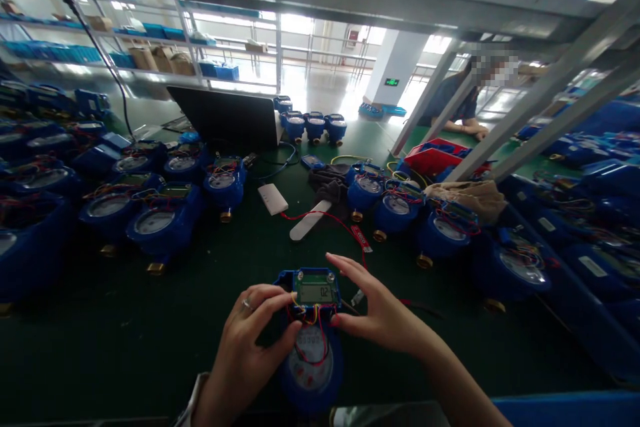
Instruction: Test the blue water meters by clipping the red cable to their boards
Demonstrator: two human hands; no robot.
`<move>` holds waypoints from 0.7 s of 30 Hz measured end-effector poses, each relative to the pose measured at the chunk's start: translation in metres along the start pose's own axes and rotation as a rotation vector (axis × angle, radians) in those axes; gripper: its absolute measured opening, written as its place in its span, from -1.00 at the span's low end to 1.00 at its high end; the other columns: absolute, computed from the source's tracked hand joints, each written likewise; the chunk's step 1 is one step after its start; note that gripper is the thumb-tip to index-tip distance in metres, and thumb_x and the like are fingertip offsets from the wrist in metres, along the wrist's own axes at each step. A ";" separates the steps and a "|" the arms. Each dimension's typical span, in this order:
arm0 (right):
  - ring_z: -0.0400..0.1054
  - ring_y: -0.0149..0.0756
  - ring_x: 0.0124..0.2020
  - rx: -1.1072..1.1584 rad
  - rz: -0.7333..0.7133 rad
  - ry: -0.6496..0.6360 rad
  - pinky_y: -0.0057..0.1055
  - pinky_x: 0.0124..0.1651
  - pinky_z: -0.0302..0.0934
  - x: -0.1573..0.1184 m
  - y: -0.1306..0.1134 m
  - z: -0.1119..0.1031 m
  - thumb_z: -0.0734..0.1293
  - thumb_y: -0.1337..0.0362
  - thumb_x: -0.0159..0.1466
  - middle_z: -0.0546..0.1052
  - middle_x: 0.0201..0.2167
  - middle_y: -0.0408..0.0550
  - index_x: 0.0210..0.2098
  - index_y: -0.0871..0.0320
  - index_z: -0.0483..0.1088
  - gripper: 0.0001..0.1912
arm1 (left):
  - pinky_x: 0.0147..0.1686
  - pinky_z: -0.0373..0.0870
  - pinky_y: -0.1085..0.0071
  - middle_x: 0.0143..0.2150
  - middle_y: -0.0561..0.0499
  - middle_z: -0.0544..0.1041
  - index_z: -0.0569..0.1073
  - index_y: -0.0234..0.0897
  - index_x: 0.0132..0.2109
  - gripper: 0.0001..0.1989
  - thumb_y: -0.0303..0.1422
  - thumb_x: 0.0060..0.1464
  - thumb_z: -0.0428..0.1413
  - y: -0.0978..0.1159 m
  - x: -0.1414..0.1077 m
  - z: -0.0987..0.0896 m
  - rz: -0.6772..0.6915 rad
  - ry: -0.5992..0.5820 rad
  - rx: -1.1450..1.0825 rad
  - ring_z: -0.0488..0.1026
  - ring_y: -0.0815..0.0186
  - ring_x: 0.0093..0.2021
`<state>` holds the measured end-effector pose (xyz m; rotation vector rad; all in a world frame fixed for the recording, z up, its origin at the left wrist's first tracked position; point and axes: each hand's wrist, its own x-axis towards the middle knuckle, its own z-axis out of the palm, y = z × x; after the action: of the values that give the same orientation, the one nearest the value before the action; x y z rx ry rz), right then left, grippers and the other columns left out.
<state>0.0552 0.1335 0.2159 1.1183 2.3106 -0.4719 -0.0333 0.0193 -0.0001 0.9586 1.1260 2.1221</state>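
A blue water meter (313, 353) lies on the green table right in front of me, its round dial toward me and a small green display module (314, 288) with red, yellow and black wires at its far end. My left hand (247, 340) grips the meter's left side, fingers curled near the wires, a ring on one finger. My right hand (377, 310) rests against the right side, thumb at the body and index finger stretched over the module's corner.
Several blue meters stand in rows at the left (160, 220) and at the right (440, 233). A black laptop (225, 120), a white box (273, 199), a white flat stick (310, 220) and a red tray (435, 157) lie beyond. Another person (465, 107) sits far right behind a metal frame.
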 end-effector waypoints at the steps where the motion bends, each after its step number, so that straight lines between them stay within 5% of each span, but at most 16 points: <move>1: 0.06 -0.20 0.33 0.041 -0.029 -0.028 -0.28 0.39 0.08 0.007 -0.001 0.002 0.45 0.08 0.28 0.11 0.29 0.09 0.41 0.20 0.13 -0.18 | 0.02 0.26 0.43 0.02 0.09 0.35 0.36 -0.13 0.12 -0.77 -0.41 0.37 0.07 0.000 -0.001 0.001 -0.020 -0.001 -0.008 0.31 0.33 0.01; 7: 0.24 -0.42 0.18 0.140 -0.220 0.085 -0.65 0.27 0.15 0.016 0.004 0.009 0.53 0.40 0.13 0.29 0.14 -0.10 0.23 0.06 0.31 -0.30 | 0.02 0.20 0.45 0.00 0.15 0.35 0.33 -0.05 0.13 -0.64 -0.51 0.25 0.02 0.008 -0.008 0.007 -0.125 0.017 -0.109 0.28 0.35 0.01; 11: 0.27 -0.29 0.16 0.276 -0.293 0.138 -0.52 0.22 0.25 0.009 0.005 0.012 0.46 0.44 0.21 0.28 0.15 0.03 0.29 0.04 0.23 -0.30 | -0.08 0.20 0.41 -0.11 0.12 0.38 0.26 -0.21 0.03 -0.71 -0.52 0.20 0.09 0.012 -0.005 0.011 -0.190 0.083 -0.154 0.31 0.33 -0.10; 17: 0.10 -0.22 0.31 0.337 -0.374 0.318 -0.40 0.34 0.11 0.009 0.005 0.020 0.42 0.48 0.25 0.15 0.24 0.10 0.33 -0.01 0.21 -0.28 | -0.14 0.05 0.30 -0.22 0.14 0.43 0.43 -0.18 0.06 -0.79 -0.46 0.32 0.06 0.010 0.011 0.010 -0.157 -0.015 -0.198 0.32 0.29 -0.25; 21: 0.15 -0.22 0.28 0.371 -0.336 0.335 -0.44 0.28 0.19 0.010 0.006 0.022 0.42 0.46 0.27 0.17 0.24 0.12 0.33 0.00 0.21 -0.30 | -0.15 0.10 0.31 -0.22 0.09 0.44 0.52 -0.21 -0.16 -0.86 -0.44 0.29 0.06 0.009 0.017 0.007 -0.207 0.009 -0.296 0.35 0.29 -0.21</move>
<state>0.0620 0.1317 0.1918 1.0343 2.8041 -0.9327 -0.0397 0.0304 0.0163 0.6668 0.8438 2.0508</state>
